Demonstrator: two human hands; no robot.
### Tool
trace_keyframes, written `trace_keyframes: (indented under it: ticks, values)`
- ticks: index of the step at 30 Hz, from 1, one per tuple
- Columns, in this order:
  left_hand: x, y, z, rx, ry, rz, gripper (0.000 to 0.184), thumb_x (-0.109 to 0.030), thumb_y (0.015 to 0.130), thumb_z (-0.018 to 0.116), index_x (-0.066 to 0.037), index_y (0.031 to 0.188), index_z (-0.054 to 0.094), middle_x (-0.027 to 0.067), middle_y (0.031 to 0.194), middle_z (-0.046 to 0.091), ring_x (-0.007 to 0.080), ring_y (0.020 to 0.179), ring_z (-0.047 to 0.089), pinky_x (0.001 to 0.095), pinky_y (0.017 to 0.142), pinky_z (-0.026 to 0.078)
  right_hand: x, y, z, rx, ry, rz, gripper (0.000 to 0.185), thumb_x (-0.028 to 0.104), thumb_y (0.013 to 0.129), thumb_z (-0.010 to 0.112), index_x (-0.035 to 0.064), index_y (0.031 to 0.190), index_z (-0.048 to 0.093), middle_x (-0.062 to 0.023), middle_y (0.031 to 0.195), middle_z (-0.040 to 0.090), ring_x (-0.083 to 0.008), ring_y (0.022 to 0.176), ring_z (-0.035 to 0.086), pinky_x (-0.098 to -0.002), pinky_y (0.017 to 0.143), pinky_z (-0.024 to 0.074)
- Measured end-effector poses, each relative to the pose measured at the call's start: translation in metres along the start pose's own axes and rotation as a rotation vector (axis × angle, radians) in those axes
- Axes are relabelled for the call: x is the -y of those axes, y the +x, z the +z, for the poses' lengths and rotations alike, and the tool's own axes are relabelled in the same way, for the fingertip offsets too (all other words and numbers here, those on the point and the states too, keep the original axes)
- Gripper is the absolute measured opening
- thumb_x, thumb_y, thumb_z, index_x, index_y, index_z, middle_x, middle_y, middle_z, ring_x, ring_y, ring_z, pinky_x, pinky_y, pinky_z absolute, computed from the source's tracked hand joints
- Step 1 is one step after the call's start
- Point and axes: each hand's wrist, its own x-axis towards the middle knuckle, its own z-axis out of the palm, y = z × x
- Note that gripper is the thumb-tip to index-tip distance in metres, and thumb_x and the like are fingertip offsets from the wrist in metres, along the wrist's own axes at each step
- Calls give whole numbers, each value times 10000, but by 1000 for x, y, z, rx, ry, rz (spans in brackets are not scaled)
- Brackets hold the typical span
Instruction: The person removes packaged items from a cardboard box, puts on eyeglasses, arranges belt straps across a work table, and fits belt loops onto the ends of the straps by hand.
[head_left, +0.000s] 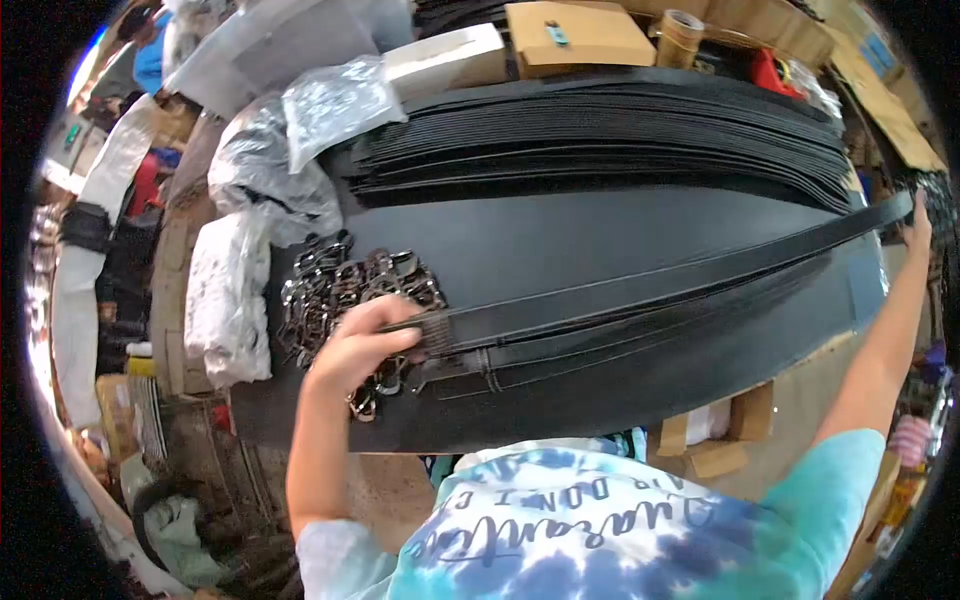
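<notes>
A long black belt strap point(640, 282) stretches across the table between my two hands. My left hand point(360, 345) is closed on its left end, beside a pile of shiny dark metal buckles point(320, 290). That end is blurred, so I cannot tell whether a buckle is on it. Out at the far right, my right hand point(917, 222) is closed around the strap's other end, partly hidden by the strap. More black straps point(600, 340) lie below the held one, with a loop around them near the left.
A thick stack of black straps point(600, 140) fills the table's back. Plastic bags point(340, 100) and a white wrapped bundle point(228, 300) sit at left. Behind are a white box point(447, 60), a cardboard box point(580, 35) and a tape roll point(680, 38). An open carton point(715, 430) is below the front edge.
</notes>
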Motion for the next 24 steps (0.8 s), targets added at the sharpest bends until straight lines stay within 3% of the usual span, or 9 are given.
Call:
trace_keyframes:
  ticks: [2, 3, 4, 5, 6, 11, 15, 19, 24]
  values:
    - [14, 31, 13, 88, 74, -105, 187, -93, 815, 670, -45, 735, 508, 60, 845, 599, 150, 770, 556, 273, 711, 434, -15, 1, -8, -171, -627, -74, 938, 667, 672, 670, -118, 1172, 547, -193, 1169, 590, -265, 1082, 546, -389, 910, 412]
    - [25, 42, 14, 51, 210, -106, 190, -77, 809, 675, -44, 727, 507, 60, 845, 557, 144, 796, 544, 277, 702, 443, -39, 12, -1, -218, -689, -98, 886, 639, 693, 670, -119, 1139, 565, -191, 1180, 587, -277, 1085, 549, -382, 912, 413]
    - [34, 51, 10, 39, 338, -147, 193, -93, 801, 691, -49, 734, 515, 37, 836, 556, 130, 777, 543, 260, 707, 431, -82, -1, 11, -376, -557, -584, 826, 593, 717, 681, -112, 1132, 569, -194, 1167, 593, -293, 1073, 558, -372, 909, 418]
    - [37, 53, 10, 29, 385, -203, 195, -94, 797, 700, -50, 739, 519, 17, 844, 551, 113, 757, 538, 252, 704, 428, -87, -39, 12, -177, -466, -554, 970, 570, 732, 675, -80, 1363, 329, -227, 1409, 357, -346, 1291, 370, -424, 1044, 327]
    - [44, 54, 5, 32, 365, -204, 200, -94, 795, 705, -46, 741, 518, 16, 847, 550, 105, 768, 538, 249, 708, 428, -90, -90, 17, -156, -536, -562, 946, 533, 742, 685, -80, 1365, 323, -225, 1423, 340, -349, 1300, 355, -416, 1058, 303]
    - [49, 49, -3, -36, 684, -8, 239, -147, 768, 748, -18, 781, 547, 45, 896, 592, 95, 834, 556, 271, 669, 447, -129, -314, 39, 80, -219, -314, 679, 363, 884, 600, -8, 1387, 334, -181, 1433, 342, -315, 1316, 339, -394, 1059, 303]
    - [24, 50, -7, 5, 985, 219, 294, -218, 721, 765, -6, 882, 640, 142, 1006, 636, 271, 956, 599, 359, 806, 475, -130, -407, 40, 15, -322, -294, 610, 384, 920, 544, 18, 1375, 369, -188, 1412, 361, -334, 1299, 354, -412, 1054, 308]
    - [5, 63, -26, -26, 1000, 301, 153, -134, 800, 669, -12, 892, 666, 146, 1001, 655, 297, 937, 621, 363, 807, 487, -136, -438, 38, 41, -444, -396, 592, 382, 936, 514, -11, 1358, 378, -202, 1396, 372, -341, 1287, 362, -416, 1052, 308]
    - [14, 92, -53, -299, 1066, 412, 120, -49, 749, 660, 6, 855, 643, 157, 856, 633, 337, 862, 605, 396, 771, 478, -147, -456, 48, 47, -442, -394, 543, 348, 968, 454, -45, 1336, 380, -223, 1369, 389, -342, 1273, 367, -412, 1057, 301]
